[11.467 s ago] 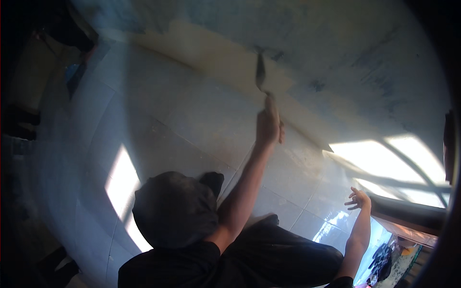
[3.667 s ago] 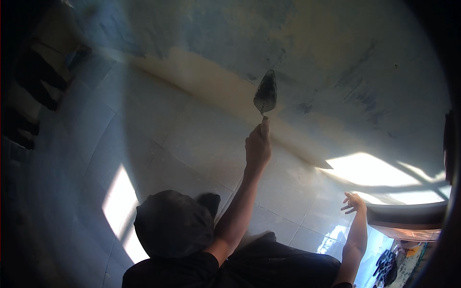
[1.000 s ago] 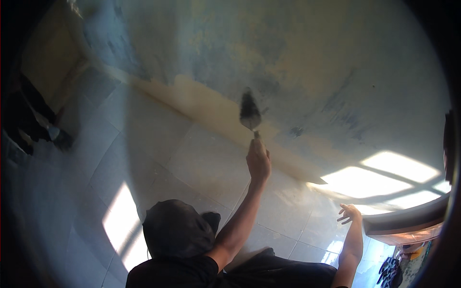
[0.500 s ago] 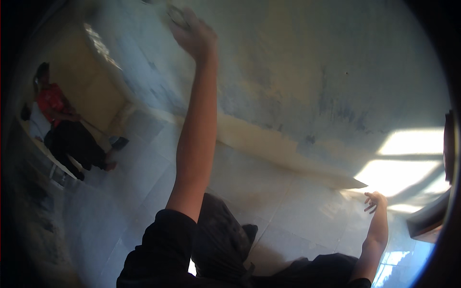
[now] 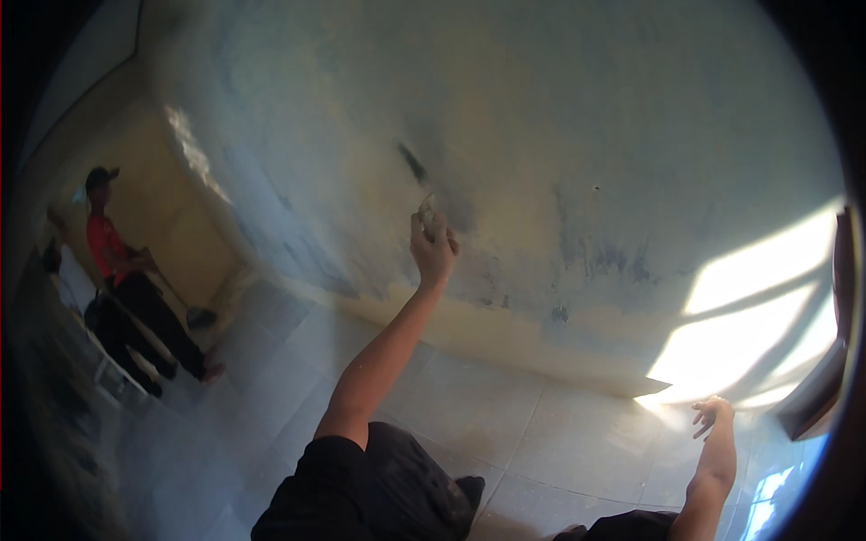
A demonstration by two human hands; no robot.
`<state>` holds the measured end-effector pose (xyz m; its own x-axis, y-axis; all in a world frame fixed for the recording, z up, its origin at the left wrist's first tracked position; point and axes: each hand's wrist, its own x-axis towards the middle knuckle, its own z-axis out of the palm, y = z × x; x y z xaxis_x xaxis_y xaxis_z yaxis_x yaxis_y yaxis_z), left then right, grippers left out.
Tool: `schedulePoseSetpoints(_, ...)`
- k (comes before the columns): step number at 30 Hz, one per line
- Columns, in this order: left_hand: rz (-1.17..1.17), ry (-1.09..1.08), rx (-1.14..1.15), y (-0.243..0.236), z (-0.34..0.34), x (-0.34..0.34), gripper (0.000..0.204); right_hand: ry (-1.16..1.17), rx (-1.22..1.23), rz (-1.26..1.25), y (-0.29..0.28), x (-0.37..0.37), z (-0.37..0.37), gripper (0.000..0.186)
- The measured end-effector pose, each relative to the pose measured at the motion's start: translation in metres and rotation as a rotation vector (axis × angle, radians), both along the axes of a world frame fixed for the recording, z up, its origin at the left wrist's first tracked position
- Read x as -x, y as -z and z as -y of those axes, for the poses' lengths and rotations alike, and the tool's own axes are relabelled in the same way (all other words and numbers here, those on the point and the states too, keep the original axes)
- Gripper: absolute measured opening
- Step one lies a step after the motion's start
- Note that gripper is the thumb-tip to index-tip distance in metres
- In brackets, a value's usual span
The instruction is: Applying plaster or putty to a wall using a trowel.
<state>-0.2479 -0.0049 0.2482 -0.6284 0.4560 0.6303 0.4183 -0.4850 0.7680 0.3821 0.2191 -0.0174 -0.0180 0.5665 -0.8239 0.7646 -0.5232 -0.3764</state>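
Note:
Raised in front of the wall, my left hand [image 5: 435, 248] is closed round the pale handle of a scraper-like hand tool [image 5: 413, 164]. Its narrow dark head points up and to the left at the wall [image 5: 505, 171]; whether it touches the surface I cannot tell. The wall is patchy blue-grey and yellowish, with dark smudges low down. My right hand [image 5: 715, 414] hangs at the lower right with fingers loosely apart and nothing in them, nearest to the sunlit foot of the wall.
Grey floor tiles [image 5: 469, 397] run along the wall's foot. At the left a person in a red shirt [image 5: 106, 248] stands with a long-handled tool, beside another person in pale clothing [image 5: 77, 279]. A brown wooden frame [image 5: 816, 410] is at the right edge.
My left hand has come down and to the right across the wall with the tool. The view has shifted, and my right hand appears slightly lower.

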Motion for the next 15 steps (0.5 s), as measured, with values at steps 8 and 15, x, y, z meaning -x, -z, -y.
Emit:
schedulePoseSetpoints(8, -0.045, 0.009, 0.005, -0.081, 0.019, -0.007, 0.036, -0.009, 0.003, 0.007, -0.033, 0.037, -0.019, 0.047)
schedulePoseSetpoints(15, -0.125, 0.084, -0.19, -0.18, 0.046, -0.033, 0.035, -0.04, 0.014, 0.044, 0.035, 0.04, 0.055, 0.047)
